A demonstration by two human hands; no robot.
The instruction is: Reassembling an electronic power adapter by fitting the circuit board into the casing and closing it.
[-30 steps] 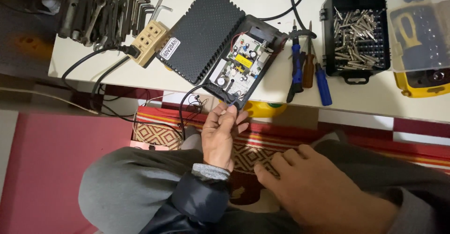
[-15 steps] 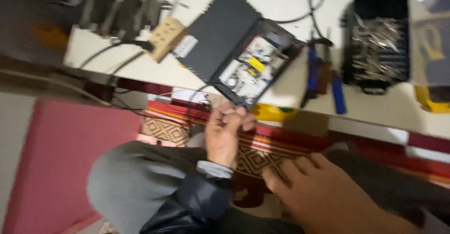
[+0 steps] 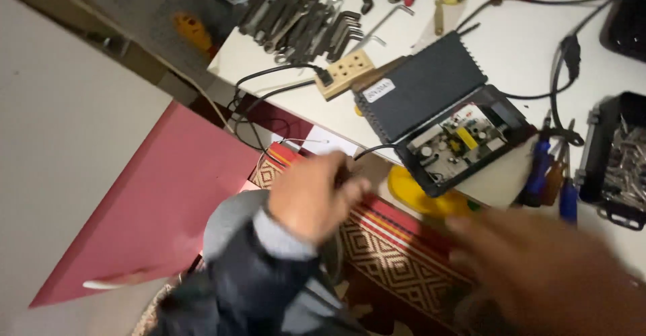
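My left hand (image 3: 311,200) is curled below the table edge, fingers pinched on a thin black cable (image 3: 374,150) that runs up to an opened black power adapter (image 3: 501,117). The adapter's case lies on the white table (image 3: 531,53) with its green circuit board (image 3: 457,141) exposed and its ribbed black lid (image 3: 420,87) lying beside it. My right hand (image 3: 545,269) is blurred at the lower right, fingers spread, with nothing in it. It hovers over my lap, below the table's front edge.
Several wrenches and hex keys (image 3: 303,19) lie at the table's back left, next to a beige socket block (image 3: 346,73). Screwdrivers (image 3: 546,174) and a black case of bits (image 3: 619,168) sit on the right. Below are a yellow disc (image 3: 420,194), a patterned rug (image 3: 397,255) and a pink mat (image 3: 168,208).
The view has swung left and tilted. My left hand has drawn down and left, away from the adapter's edge, still on the cable. My right hand has lifted off my lap and is blurred.
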